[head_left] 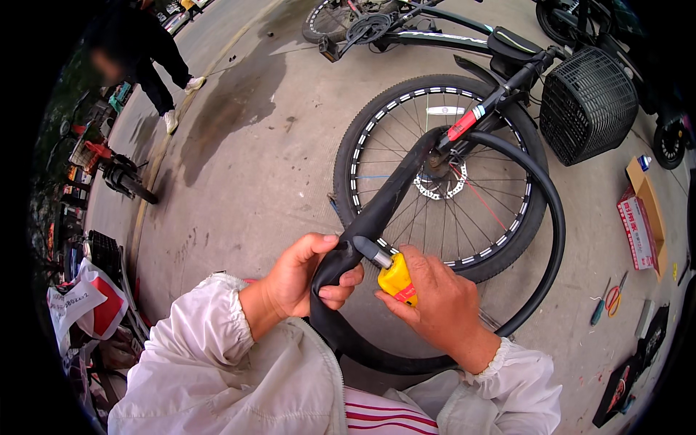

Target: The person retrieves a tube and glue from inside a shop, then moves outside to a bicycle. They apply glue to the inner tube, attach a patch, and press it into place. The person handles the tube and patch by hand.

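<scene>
While gripped low in the frame over the white-sleeved lap, black bicycle inner tube [536, 217] looping up and right across the wheel and back down to the wrists. Left hand [304, 275] wrapped around the tube's flattened near end, fingers curled shut on the rubber, thumb [315, 243] lying along its upper side. Right hand [435, 304] just beside it, fingertips pinched tight on a small yellow tool [396, 278] with a red base, pressed against the grey valve stem [371, 250] that juts from the tube between the two hands. Directly behind, a bicycle front wheel [435, 174] with knobby tyre, spokes and disc brake rotor [438, 185], partly crossed by the tube's loop. Upper right, a black mesh basket [587, 105]; along the right edge, an open cardboard box [641, 217], scissors [615, 296] and a screwdriver [599, 306] on the concrete, well apart from the hands. Far upper left, another person [138, 51] in dark clothing; lower left, a red-and-white bag [87, 301].
</scene>
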Demonstrator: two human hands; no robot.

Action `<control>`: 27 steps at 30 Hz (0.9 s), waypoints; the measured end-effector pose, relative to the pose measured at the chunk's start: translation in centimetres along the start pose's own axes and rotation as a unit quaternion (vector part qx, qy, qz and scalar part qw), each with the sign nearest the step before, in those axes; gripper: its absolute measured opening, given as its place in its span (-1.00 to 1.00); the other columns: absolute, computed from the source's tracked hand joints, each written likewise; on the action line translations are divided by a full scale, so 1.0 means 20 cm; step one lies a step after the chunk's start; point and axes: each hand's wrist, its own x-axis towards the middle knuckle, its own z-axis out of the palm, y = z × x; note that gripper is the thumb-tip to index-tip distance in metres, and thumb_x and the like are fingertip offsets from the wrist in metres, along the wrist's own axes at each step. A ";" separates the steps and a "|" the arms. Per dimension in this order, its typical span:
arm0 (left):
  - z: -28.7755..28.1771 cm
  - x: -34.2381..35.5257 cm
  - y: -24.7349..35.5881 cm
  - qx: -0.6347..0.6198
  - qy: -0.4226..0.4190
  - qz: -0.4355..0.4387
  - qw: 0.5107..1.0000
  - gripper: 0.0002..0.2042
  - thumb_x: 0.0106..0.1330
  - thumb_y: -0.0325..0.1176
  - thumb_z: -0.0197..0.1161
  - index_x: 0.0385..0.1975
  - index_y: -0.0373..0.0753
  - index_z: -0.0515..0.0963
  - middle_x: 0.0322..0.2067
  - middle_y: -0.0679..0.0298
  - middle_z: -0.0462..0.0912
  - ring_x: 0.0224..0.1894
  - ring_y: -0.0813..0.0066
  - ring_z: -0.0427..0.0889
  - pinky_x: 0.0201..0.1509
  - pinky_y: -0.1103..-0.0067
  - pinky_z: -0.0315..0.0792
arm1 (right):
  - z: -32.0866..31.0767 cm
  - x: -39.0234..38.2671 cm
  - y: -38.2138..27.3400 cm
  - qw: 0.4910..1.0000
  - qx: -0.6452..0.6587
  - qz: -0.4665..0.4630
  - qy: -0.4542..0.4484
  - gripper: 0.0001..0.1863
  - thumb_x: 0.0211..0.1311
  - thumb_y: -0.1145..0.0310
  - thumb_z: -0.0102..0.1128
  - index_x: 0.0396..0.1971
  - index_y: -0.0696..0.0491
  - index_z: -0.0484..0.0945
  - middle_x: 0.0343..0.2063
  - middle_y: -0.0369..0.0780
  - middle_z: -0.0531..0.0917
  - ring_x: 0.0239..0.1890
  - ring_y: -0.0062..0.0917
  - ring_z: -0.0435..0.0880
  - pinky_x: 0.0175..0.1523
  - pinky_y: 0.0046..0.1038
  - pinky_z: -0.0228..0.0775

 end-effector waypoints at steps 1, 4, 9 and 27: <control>-0.01 0.00 0.00 0.003 -0.002 0.000 1.000 -0.59 0.35 0.05 -0.01 -0.07 -0.18 0.39 -0.43 0.25 0.41 -0.63 0.63 0.25 -0.56 0.68 0.17 | 0.00 0.00 -0.01 1.000 0.004 -0.002 -0.001 -0.30 -0.06 0.10 0.51 0.06 0.12 0.46 -0.38 -0.18 0.62 -0.43 -0.37 0.66 -0.40 -0.43 0.50; -0.01 0.00 0.00 0.001 -0.005 0.001 1.000 -0.58 0.35 0.05 -0.01 -0.05 -0.19 0.39 -0.43 0.25 0.41 -0.64 0.63 0.25 -0.56 0.68 0.17 | 0.00 0.01 -0.01 1.000 0.005 -0.002 0.004 -0.29 -0.07 0.10 0.52 0.06 0.13 0.46 -0.38 -0.18 0.61 -0.44 -0.37 0.66 -0.40 -0.43 0.50; -0.01 0.01 0.00 -0.015 -0.011 0.000 1.000 -0.50 0.33 0.04 0.01 0.10 -0.20 0.33 -0.44 0.24 0.40 -0.64 0.63 0.25 -0.58 0.69 0.18 | -0.02 0.01 -0.02 1.000 0.010 0.000 -0.004 -0.30 -0.08 0.11 0.53 0.05 0.13 0.47 -0.39 -0.18 0.61 -0.43 -0.36 0.66 -0.39 -0.43 0.50; -0.03 0.00 0.00 0.007 0.022 0.001 1.000 -0.54 0.28 -0.03 0.10 0.07 -0.17 0.34 -0.44 0.20 0.38 -0.64 0.59 0.25 -0.59 0.67 0.19 | 0.00 0.02 0.03 0.999 -0.007 0.033 -0.006 -0.30 -0.06 0.09 0.52 0.05 0.12 0.47 -0.35 -0.16 0.62 -0.39 -0.33 0.67 -0.39 -0.40 0.51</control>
